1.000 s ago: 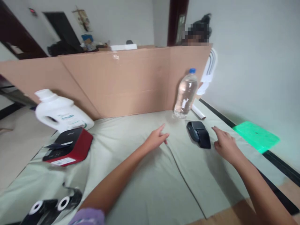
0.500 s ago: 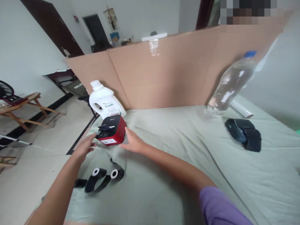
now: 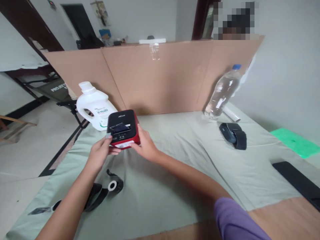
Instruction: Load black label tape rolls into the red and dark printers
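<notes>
Two-handed, clamped compact red-and-black printer (image 3: 123,120) between left hand (image 3: 99,152) at near-left corner and right hand (image 3: 147,146) along right side; held long axis outward, just right of white handled jug (image 3: 96,104).

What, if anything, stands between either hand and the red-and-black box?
Nothing visible does: the left hand and right hand hold the box at its two sides. The white jug stands beyond it, and the black roll lies on the near side, neither between hands and box.
</notes>
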Available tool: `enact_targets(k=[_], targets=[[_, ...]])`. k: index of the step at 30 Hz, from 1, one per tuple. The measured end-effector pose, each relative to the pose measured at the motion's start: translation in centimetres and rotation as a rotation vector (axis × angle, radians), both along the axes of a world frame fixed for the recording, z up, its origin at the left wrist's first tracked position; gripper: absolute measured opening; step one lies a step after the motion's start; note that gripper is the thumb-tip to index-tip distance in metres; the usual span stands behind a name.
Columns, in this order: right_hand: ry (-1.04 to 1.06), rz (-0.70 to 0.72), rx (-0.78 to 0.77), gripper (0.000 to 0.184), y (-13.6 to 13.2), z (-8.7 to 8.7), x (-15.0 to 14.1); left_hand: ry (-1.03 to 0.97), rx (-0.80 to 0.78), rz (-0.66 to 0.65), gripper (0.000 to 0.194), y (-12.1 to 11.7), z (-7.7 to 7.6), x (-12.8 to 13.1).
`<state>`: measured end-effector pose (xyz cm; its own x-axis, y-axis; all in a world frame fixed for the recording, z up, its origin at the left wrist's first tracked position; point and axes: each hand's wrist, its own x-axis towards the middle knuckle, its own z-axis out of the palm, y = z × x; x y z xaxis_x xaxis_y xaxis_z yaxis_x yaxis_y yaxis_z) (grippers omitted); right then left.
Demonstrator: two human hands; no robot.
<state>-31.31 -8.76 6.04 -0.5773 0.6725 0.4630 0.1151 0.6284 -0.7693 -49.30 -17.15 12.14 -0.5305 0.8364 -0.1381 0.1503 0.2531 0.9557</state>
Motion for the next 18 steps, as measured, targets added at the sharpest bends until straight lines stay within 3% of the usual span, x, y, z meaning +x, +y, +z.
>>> enact_targets(k=[4, 6, 9, 13, 18], targets=[[0.054, -0.136, 0.093, 0.087, -0.9, 0.4, 8.5, 0.263, 0.019, -0.173, 0.038, 0.6, 0.3, 7.0], [0.043, -0.220, 0.111, 0.084, -2.0, -0.4, 12.5, 0.317, 0.021, -0.255, 0.040, 0.7, -0.5, 10.5], [-0.023, -0.344, 0.128, 0.080, -3.7, -1.9, 17.1, 0.215, 0.018, -0.329, 0.043, 0.7, -2.6, 15.0], [-0.079, -0.386, 0.116, 0.082, -5.4, -3.6, 20.3, 0.174, 0.006, -0.357, 0.044, -0.2, -5.1, 18.3], [-0.039, -0.359, 0.042, 0.082, -6.8, -4.7, 21.1, 0.318, 0.014, -0.374, 0.043, -1.7, -5.3, 19.2]])
